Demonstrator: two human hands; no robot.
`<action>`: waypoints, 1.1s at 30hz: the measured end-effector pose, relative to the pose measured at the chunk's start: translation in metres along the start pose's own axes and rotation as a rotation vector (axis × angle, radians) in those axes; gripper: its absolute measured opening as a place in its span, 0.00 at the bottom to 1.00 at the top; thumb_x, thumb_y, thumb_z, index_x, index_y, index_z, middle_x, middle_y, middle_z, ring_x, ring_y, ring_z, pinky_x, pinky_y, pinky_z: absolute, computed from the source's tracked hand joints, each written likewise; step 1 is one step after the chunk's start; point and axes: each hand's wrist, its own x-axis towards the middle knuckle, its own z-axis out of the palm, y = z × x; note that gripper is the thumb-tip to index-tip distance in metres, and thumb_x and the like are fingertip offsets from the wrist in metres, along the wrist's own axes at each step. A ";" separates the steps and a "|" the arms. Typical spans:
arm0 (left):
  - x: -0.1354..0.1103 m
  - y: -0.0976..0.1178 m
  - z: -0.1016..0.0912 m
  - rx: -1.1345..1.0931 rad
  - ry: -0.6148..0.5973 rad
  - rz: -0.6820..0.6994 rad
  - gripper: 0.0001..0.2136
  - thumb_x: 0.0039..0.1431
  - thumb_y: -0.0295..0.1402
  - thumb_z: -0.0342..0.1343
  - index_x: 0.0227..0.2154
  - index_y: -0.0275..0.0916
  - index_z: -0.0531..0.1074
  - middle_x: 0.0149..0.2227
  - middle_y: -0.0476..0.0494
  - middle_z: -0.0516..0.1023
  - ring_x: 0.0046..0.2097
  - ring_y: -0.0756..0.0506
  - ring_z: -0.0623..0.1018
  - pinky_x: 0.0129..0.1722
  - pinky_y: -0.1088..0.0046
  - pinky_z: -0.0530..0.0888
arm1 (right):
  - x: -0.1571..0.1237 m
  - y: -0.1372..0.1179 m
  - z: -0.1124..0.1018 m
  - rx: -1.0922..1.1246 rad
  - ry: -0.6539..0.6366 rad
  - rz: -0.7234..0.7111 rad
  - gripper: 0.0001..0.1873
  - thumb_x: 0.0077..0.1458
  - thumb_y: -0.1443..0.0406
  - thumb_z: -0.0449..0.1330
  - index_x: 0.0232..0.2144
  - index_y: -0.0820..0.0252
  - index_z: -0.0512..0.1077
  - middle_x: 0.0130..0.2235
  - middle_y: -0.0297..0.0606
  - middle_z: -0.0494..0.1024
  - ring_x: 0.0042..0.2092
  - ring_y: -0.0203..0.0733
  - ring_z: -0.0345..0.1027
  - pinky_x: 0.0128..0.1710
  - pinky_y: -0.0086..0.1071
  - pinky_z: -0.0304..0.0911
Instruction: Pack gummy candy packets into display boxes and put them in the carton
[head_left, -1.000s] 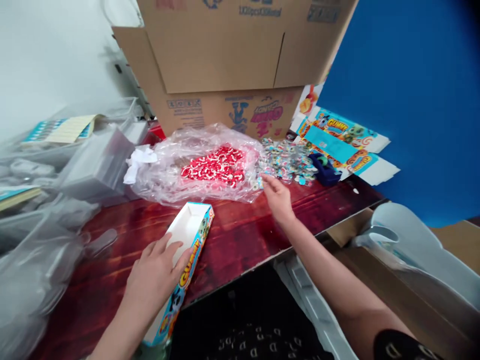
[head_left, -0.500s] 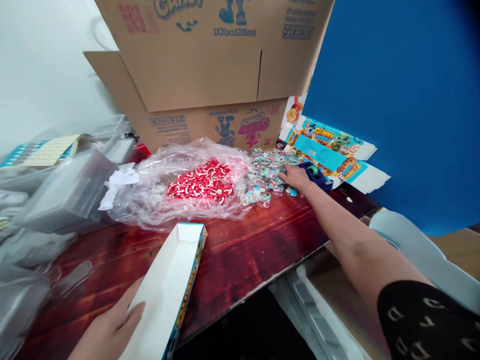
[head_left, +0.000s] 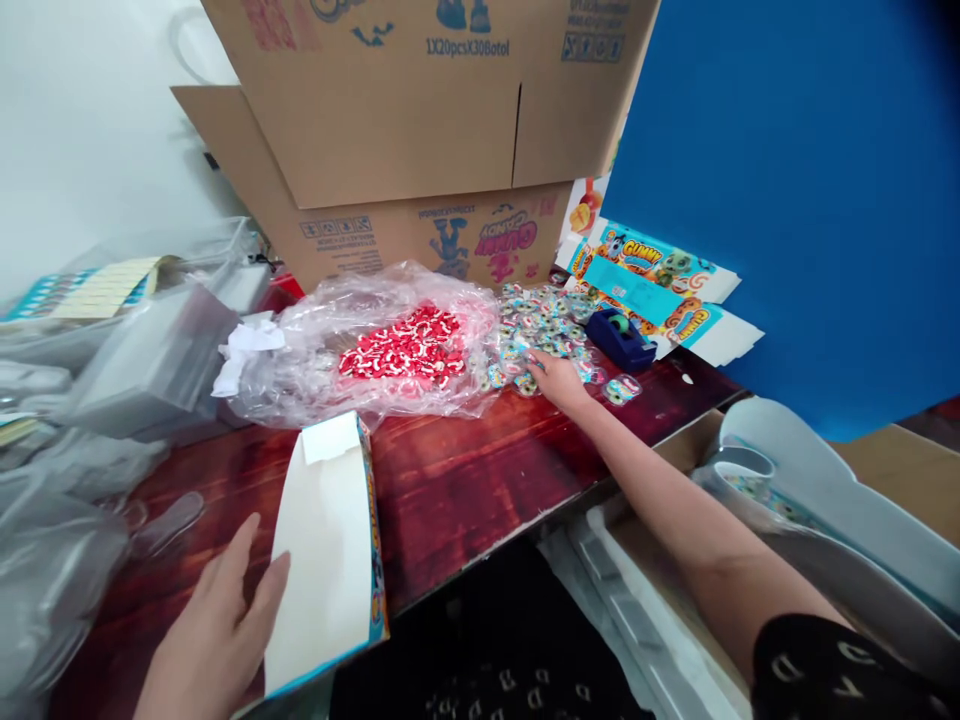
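My left hand (head_left: 210, 630) lies flat with fingers stretched against the white side of an open cardboard candy box (head_left: 330, 550) at the table's near edge. My right hand (head_left: 556, 378) reaches across the dark red table (head_left: 465, 480) and rests on the near edge of a pile of small wrapped candies (head_left: 540, 330), fingers curled over them; whether it holds any is hidden. Left of that pile lies a clear plastic bag (head_left: 360, 340) with red and white candies (head_left: 405, 350) inside.
Two stacked brown cartons (head_left: 420, 130) stand behind the candies. A dark blue tape dispenser (head_left: 619, 340) and flat printed Gummy boxes (head_left: 652, 280) lie at the right, before a blue board (head_left: 810, 180). Clear plastic trays and bags (head_left: 112, 370) crowd the left.
My right hand has pulled back from beside the tape dispenser to the pile's near edge. The box under my left hand has turned, its white side now facing up.
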 end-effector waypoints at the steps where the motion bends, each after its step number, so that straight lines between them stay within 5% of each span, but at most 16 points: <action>1: -0.006 0.011 -0.007 -0.013 0.008 0.032 0.27 0.59 0.50 0.46 0.55 0.39 0.70 0.54 0.35 0.77 0.52 0.34 0.78 0.49 0.56 0.78 | -0.008 -0.006 -0.002 0.062 0.022 0.000 0.20 0.63 0.62 0.53 0.54 0.57 0.73 0.51 0.43 0.80 0.51 0.47 0.75 0.50 0.35 0.67; 3: -0.020 0.041 -0.018 -0.094 0.118 0.144 0.23 0.62 0.48 0.45 0.54 0.42 0.70 0.57 0.39 0.74 0.56 0.35 0.76 0.59 0.53 0.71 | -0.028 -0.020 -0.006 0.279 0.039 -0.020 0.18 0.62 0.59 0.55 0.50 0.57 0.76 0.47 0.40 0.82 0.48 0.46 0.76 0.49 0.36 0.69; 5: -0.034 0.080 -0.019 -0.245 0.105 0.318 0.16 0.65 0.41 0.46 0.52 0.48 0.71 0.55 0.45 0.75 0.54 0.41 0.77 0.58 0.60 0.72 | -0.054 -0.041 -0.014 0.564 -0.019 -0.081 0.17 0.59 0.57 0.59 0.46 0.57 0.78 0.43 0.38 0.83 0.45 0.46 0.77 0.48 0.37 0.70; 7: -0.042 0.119 -0.007 -0.358 0.000 0.465 0.16 0.67 0.38 0.46 0.54 0.51 0.70 0.57 0.48 0.74 0.53 0.44 0.78 0.53 0.67 0.77 | -0.082 -0.065 -0.024 0.765 -0.153 -0.176 0.16 0.56 0.58 0.61 0.44 0.56 0.79 0.42 0.36 0.84 0.44 0.45 0.77 0.48 0.38 0.70; 11: -0.039 0.165 0.039 -0.304 -0.066 0.543 0.24 0.68 0.39 0.48 0.65 0.42 0.58 0.66 0.35 0.62 0.55 0.39 0.77 0.46 0.63 0.80 | -0.127 -0.102 -0.044 0.877 -0.432 -0.380 0.14 0.59 0.65 0.58 0.45 0.54 0.78 0.44 0.35 0.83 0.47 0.41 0.76 0.51 0.36 0.67; 16: -0.022 0.168 0.078 -0.236 -0.033 0.637 0.17 0.69 0.33 0.45 0.56 0.45 0.71 0.53 0.43 0.78 0.49 0.44 0.81 0.48 0.70 0.77 | -0.149 -0.099 -0.051 0.750 -0.503 -0.331 0.13 0.57 0.70 0.58 0.44 0.59 0.77 0.39 0.32 0.82 0.39 0.38 0.76 0.43 0.30 0.68; 20: -0.016 0.163 0.092 -0.308 -0.113 0.584 0.15 0.69 0.37 0.45 0.48 0.41 0.74 0.45 0.45 0.81 0.44 0.45 0.82 0.45 0.73 0.76 | -0.143 -0.067 -0.064 0.785 -0.504 -0.267 0.19 0.58 0.60 0.61 0.52 0.56 0.74 0.48 0.35 0.81 0.48 0.40 0.75 0.51 0.32 0.67; 26: -0.017 0.164 0.107 -0.345 -0.196 0.449 0.14 0.67 0.38 0.45 0.43 0.41 0.74 0.42 0.45 0.82 0.41 0.46 0.82 0.39 0.74 0.76 | -0.099 0.028 -0.103 0.109 -0.090 0.087 0.20 0.57 0.69 0.57 0.51 0.53 0.74 0.56 0.39 0.76 0.58 0.47 0.68 0.62 0.44 0.59; 29: -0.017 0.163 0.108 -0.392 -0.218 0.416 0.14 0.67 0.38 0.44 0.42 0.41 0.74 0.42 0.45 0.81 0.42 0.45 0.81 0.42 0.71 0.76 | -0.089 0.058 -0.100 0.022 -0.123 0.144 0.19 0.53 0.67 0.62 0.49 0.58 0.75 0.53 0.46 0.78 0.55 0.53 0.70 0.58 0.46 0.63; 33: -0.018 0.160 0.109 -0.448 -0.229 0.398 0.13 0.67 0.37 0.45 0.42 0.41 0.74 0.42 0.45 0.81 0.42 0.45 0.81 0.43 0.70 0.76 | -0.102 0.060 -0.080 -0.050 -0.166 0.165 0.16 0.50 0.61 0.66 0.42 0.61 0.76 0.47 0.51 0.79 0.51 0.59 0.71 0.54 0.50 0.65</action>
